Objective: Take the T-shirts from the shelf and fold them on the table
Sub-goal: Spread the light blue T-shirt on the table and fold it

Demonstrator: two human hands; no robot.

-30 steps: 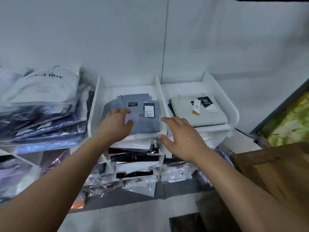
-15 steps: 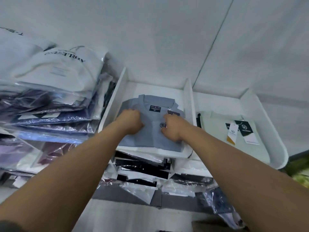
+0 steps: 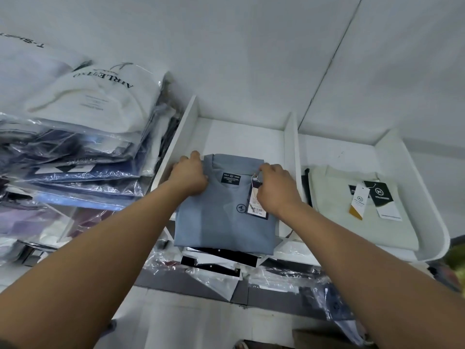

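Hands, two, left hand and right hand each gripping one blue T-shirt, one cream T-shirt beside

Plain grey-blue shirt with a black label; cream shirt to its right; white shelf; bagged shirts left, perhaps navy and white.

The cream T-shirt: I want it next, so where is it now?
In the head view the cream T-shirt lies in the right-hand compartment of the white shelf, just right of the blue T-shirt both hands hold.
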